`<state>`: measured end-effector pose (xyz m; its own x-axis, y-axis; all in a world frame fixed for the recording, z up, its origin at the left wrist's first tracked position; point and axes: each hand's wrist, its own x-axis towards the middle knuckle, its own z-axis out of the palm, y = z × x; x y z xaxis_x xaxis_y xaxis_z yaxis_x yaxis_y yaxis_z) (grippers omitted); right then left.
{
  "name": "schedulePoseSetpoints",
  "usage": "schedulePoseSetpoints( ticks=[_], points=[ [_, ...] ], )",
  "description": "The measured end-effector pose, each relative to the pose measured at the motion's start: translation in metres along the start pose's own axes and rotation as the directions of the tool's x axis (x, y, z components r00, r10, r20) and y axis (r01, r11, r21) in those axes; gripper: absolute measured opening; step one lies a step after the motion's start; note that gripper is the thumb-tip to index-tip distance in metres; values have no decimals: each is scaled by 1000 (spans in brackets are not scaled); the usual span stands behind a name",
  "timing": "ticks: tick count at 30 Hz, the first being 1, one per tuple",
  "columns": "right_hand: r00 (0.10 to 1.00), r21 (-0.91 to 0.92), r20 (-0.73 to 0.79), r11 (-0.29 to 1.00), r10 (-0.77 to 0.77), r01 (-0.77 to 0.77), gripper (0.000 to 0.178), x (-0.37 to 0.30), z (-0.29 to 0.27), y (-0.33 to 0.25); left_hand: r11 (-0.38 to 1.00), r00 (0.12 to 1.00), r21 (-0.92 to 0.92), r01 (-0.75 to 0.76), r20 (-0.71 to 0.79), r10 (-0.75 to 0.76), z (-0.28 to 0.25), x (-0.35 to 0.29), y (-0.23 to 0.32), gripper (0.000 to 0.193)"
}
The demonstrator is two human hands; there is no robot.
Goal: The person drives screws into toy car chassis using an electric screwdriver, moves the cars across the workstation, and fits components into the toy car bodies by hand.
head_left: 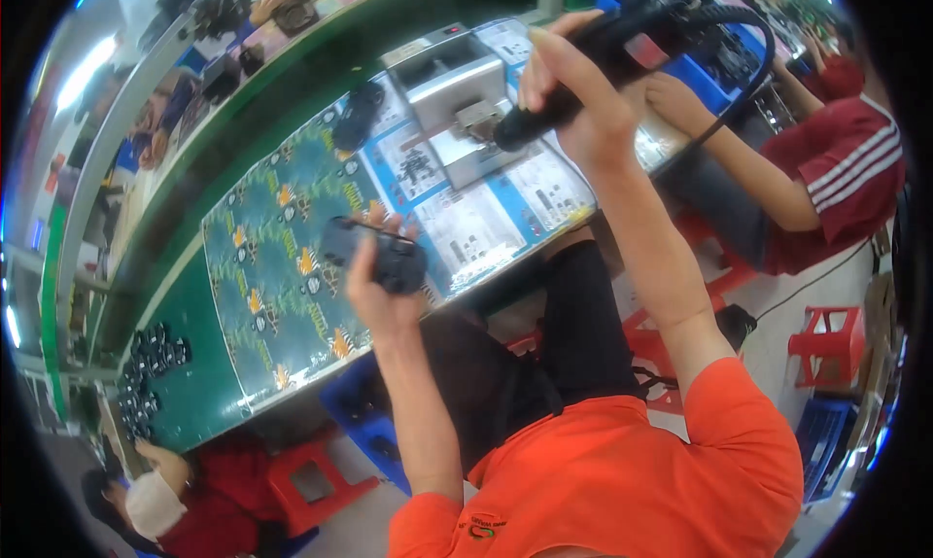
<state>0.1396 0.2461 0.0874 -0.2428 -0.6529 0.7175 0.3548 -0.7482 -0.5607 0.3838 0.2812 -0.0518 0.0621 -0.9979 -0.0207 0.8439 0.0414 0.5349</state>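
Note:
My left hand (389, 305) is closed around a dark plastic piece (394, 259), rounded and palm-sized, above the patterned mat (267, 276). Its exact kind I cannot make out. In my right hand (588, 106) is a black powered screwdriver (627, 48) with a thick dark cord curving off to the right. The tool's narrow end points down and left, close to a silver metal box (452, 96) on the table. A small metal fitting (478, 121) sits at this box's front. Behind my left hand, a similar dark piece (360, 116) lies on the mat.
Printed sheets (476, 232) cover the table's right part. Many black parts (146, 368) are heaped at its left end. A person in a maroon shirt (807, 189) sits at my right; another (209, 500) sits at lower left. Red stools (831, 344) and a blue bin (364, 412) stand around.

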Motion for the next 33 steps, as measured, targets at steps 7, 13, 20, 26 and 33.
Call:
schedulePoseSetpoints(
  ticks=[7,13,20,26,33],
  points=[
    [995,-304,74,948,-70,89,12,6,13,52,974,998,226,19,52,-32,-14,-15,-18,56],
    [996,-416,68,909,49,-17,12,14,2,57,956,997,290,51,42,-66,-7,-9,-23,60],
    [977,-384,149,920,151,-83,19,32,4,67,945,997,325,43,51,-63,-3,-8,-24,64],
    [932,149,83,920,354,-362,14,-9,1,41,951,994,308,34,84,-63,-3,-7,-29,58],
    [987,314,9,936,162,-157,17,-43,65,43,935,996,351,59,40,-78,-3,-9,-24,49]
  ],
)
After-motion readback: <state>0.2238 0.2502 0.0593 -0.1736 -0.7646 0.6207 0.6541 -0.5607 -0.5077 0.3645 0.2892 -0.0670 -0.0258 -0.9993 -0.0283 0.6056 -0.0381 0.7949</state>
